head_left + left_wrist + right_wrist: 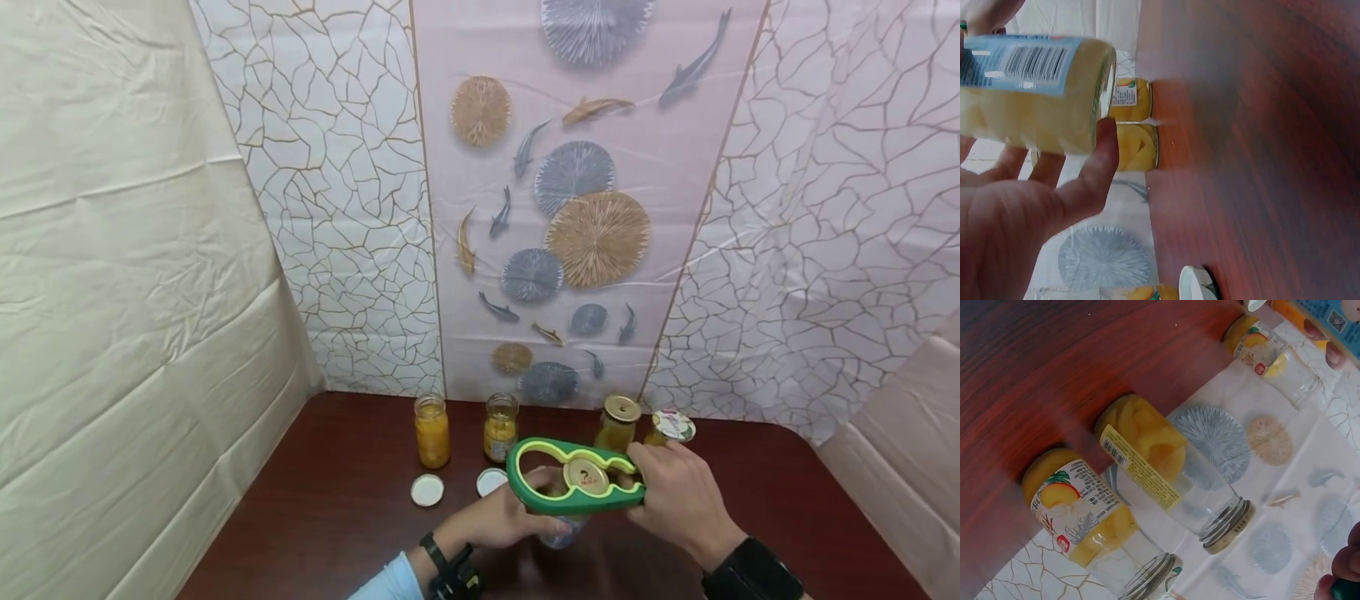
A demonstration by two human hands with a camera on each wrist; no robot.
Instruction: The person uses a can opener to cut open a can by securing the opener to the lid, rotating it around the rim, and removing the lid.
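My left hand [502,517] holds a glass jar of pale fruit [1029,115] with a blue label, raised off the table; the left wrist view shows fingers around its side. On top of the jar is a gold lid [586,476] with small red print. A green jar opener [577,503] with a yellow-green scalloped inner edge lies around that lid, which sits in its middle notch. My right hand [678,498] grips the opener's handle end, its fingers partly hidden. In the right wrist view only a bit of the dark green handle [1346,590] shows.
Two lidless jars of yellow fruit, one far left [432,437] and one beside it [500,429], stand at the back. White-lined lids [427,490] lie before them. Behind my right hand stand a gold-lidded jar [617,425] and a patterned-lid jar [672,426]. Patterned cloth [360,250] hangs behind the table.
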